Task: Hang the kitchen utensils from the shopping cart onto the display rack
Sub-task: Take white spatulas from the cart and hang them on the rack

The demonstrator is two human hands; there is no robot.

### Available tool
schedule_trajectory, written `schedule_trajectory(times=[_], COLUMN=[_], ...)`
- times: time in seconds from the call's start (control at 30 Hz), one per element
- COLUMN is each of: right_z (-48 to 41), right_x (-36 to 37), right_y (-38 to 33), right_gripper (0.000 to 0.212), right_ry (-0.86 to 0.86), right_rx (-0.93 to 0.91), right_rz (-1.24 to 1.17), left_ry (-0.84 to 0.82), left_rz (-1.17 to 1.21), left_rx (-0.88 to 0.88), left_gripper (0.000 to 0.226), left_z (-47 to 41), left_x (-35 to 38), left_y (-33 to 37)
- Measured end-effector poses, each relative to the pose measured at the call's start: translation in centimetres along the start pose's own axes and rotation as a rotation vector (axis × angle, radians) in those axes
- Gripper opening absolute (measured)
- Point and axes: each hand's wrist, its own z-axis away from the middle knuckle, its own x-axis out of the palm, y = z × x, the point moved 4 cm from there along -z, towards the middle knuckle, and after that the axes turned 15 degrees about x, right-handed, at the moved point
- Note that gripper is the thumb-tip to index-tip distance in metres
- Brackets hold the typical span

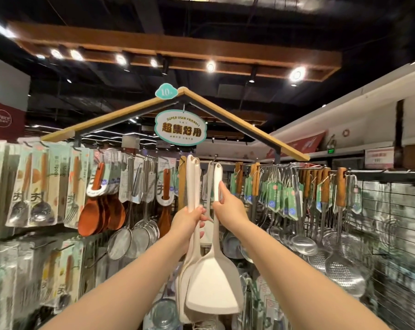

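The white spatula stood upright, blade down, its holed handle tip just beneath the rack hook, pinched in the grip of the nearer right hand, while the left hand, lower-left of that hook, clutched the spare spatulas.

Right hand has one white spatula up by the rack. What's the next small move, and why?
Probably lift the spatula slightly and slip its handle hole over the hook. The right hand pinches its handle with the top just under that hook, not clearly on it yet, while the left hand grips the remaining spatulas.
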Motion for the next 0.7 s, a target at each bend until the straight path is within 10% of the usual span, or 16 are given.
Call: schedule_trajectory(times=[0.7], right_z=[-6.6], right_x=[1.5], right_y=[-1.0], right_gripper=[0.065], right_ry=[0.096], right_rx=[-0.028], right_rz=[0.121], left_ry=[-0.038], left_rz=[-0.016], left_rx=[0.077], left_gripper=[0.018], left_z=[-5.5], left_x=[0.2], left_y=[0.2])
